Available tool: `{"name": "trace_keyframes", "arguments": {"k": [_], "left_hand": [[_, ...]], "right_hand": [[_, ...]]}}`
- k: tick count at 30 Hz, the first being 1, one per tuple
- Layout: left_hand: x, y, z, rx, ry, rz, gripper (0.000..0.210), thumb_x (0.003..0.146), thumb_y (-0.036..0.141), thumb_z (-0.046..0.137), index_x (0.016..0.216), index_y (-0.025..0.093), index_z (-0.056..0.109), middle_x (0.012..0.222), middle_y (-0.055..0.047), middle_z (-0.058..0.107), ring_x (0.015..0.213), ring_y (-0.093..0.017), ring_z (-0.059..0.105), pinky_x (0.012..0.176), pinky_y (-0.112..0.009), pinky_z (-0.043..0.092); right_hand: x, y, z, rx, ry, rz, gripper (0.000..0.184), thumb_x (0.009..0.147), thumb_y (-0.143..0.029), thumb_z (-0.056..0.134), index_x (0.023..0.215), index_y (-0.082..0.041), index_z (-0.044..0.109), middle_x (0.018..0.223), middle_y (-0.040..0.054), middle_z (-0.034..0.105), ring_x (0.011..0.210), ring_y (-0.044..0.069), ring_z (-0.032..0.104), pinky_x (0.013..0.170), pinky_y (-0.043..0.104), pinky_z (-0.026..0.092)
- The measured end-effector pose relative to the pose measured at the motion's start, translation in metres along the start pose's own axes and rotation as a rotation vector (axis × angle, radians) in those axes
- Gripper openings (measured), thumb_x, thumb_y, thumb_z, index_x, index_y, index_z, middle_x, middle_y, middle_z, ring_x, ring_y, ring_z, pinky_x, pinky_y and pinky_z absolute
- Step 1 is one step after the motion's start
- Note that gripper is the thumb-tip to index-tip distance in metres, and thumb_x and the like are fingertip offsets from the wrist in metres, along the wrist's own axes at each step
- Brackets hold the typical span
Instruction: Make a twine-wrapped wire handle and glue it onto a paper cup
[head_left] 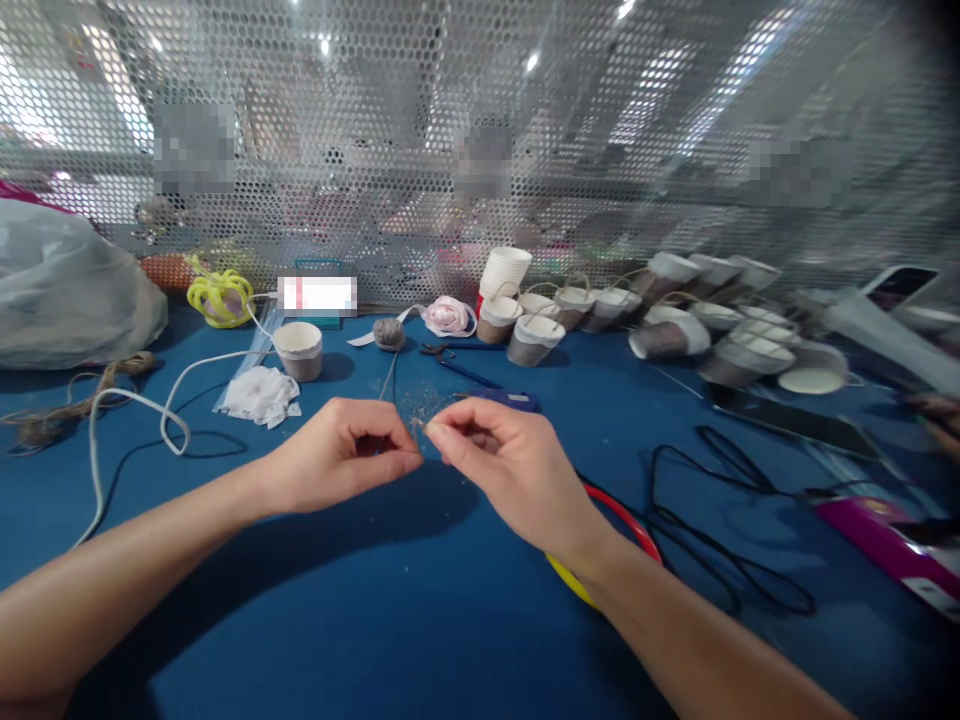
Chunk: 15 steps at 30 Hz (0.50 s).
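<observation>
Perforated metal (420, 190) stands behind the blue table (420, 620), and from where I'm standing I count two bare hands at work over the near middle of it. One ball (388, 334) of grey yarn sits ahead of them, small and round, and one thin grey cord (391, 375) runs from it down behind the left hand (334, 458). That hand is closed in a pinch, thumb against finger, a short bit of the cord upright at its tips. The right hand (510, 460) is pinched too, just beside it, on one tan wisp (421, 425) too tiny for me to make out.

Beyond the hands I see one roll of pink ribbon (448, 315), one pair of pliers (442, 352), and one stack (505, 270) of white cups. One grey-and-white cup (300, 362) stands alone on the left, near one heap of white scraps (261, 396). More such cups (534, 342) crowd the right, over ten, several with thin handles; they overlap too much for an exact count.
</observation>
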<state>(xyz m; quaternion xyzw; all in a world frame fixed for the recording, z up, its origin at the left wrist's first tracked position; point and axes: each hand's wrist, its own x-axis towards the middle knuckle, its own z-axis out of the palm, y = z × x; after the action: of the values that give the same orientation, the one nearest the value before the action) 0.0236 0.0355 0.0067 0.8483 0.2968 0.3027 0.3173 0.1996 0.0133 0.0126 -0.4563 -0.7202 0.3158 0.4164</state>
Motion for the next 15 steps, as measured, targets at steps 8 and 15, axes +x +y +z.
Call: {"name": "trace_keyframes", "arguments": {"k": [8, 15], "left_hand": [[-0.007, 0.008, 0.003, 0.346, 0.064, 0.236, 0.014, 0.082, 0.014, 0.045, 0.077, 0.012, 0.058, 0.065, -0.002, 0.055, 0.057, -0.008, 0.047, 0.053, -0.018, 0.038], [0.000, 0.009, -0.018, 0.316, -0.012, 0.103, 0.012, 0.079, 0.016, 0.048, 0.070, 0.014, 0.055, 0.062, 0.002, 0.052, 0.055, -0.006, 0.044, 0.052, -0.016, 0.035]], "right_hand": [[-0.001, 0.012, 0.002, -0.396, 0.033, -0.333, 0.012, 0.079, -0.012, 0.050, 0.071, -0.015, 0.058, 0.064, 0.0005, 0.056, 0.057, 0.009, 0.049, 0.055, 0.021, 0.039], [-0.002, 0.005, -0.001, -0.249, -0.273, -0.321, 0.012, 0.077, -0.012, 0.051, 0.067, -0.015, 0.057, 0.060, -0.0019, 0.052, 0.053, 0.007, 0.044, 0.052, 0.019, 0.037]]}}
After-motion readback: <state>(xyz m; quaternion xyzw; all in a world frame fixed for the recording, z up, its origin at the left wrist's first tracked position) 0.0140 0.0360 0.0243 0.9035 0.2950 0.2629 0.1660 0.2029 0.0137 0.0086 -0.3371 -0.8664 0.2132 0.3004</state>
